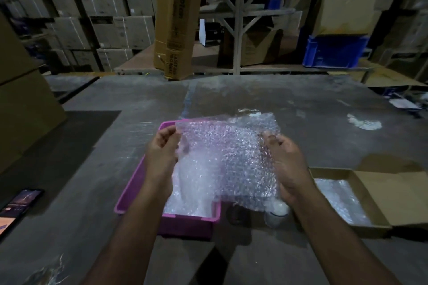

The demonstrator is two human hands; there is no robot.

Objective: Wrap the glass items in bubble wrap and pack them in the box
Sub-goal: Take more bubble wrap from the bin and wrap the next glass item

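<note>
A sheet of bubble wrap [228, 155] is held up flat above a purple tray [129, 194]. My left hand [162, 152] pinches its left edge and my right hand [287, 164] grips its right edge. More bubble wrap lies inside the tray. Two glass items stand on the table just below the sheet: a dark one [238, 214] and a pale one [278, 213], both partly hidden by the sheet. An open cardboard box [370, 196] lined with bubble wrap sits to the right.
A phone [20, 203] with a lit screen lies at the table's left edge. Large cardboard boxes [20, 109] stand at the far left. Beyond the table are shelves with cartons, a tall upright carton [178, 18] and a blue crate [335, 51].
</note>
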